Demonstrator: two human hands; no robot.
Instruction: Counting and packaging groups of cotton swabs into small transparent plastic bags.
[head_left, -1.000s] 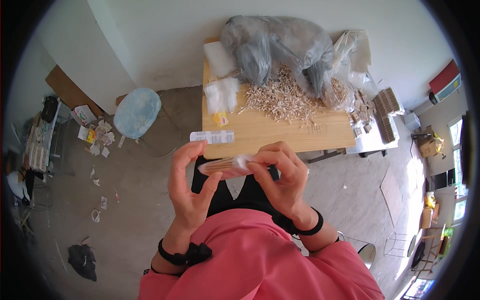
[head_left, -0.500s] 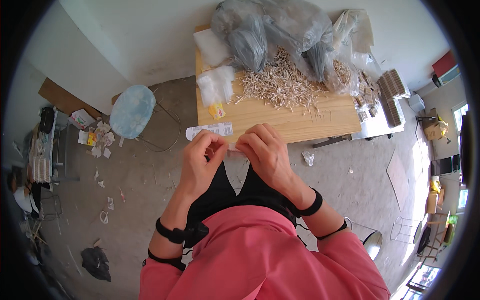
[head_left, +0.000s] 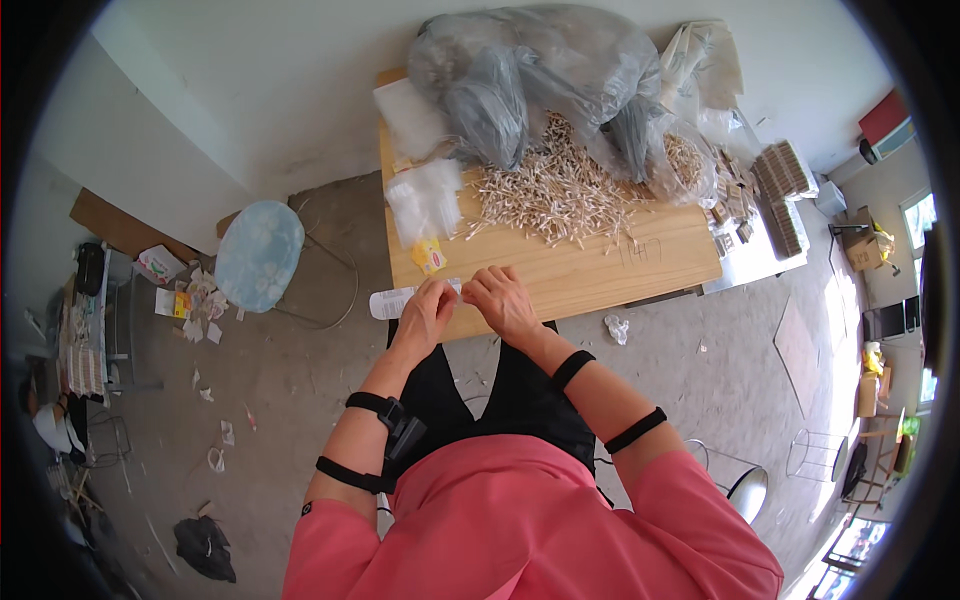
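Note:
Over the near edge of the wooden table, my left hand [head_left: 424, 322] and my right hand [head_left: 506, 306] are close together, fingertips pinched. Something small and pale shows between them; my fingers hide most of it, so I cannot make out what it is. A white printed strip [head_left: 387, 303] lies beside and partly behind my left hand. Beyond it is a small yellow packet [head_left: 429, 256], next to a stack of clear plastic bags [head_left: 424, 205]. A large loose pile of cotton swabs [head_left: 560, 195] spreads across the table behind my right hand.
Big grey plastic bags [head_left: 545, 65] stand at the table's back. Bundled brown-and-white packs [head_left: 782, 172] are at the far right. A stool with a pale blue top [head_left: 260, 255] stands to the left. Scraps and a black bag [head_left: 205, 548] lie on the floor.
Both hands have moved forward, from in front of the table edge to over it, and come closer together. The arms are straighter, and the view has shifted slightly.

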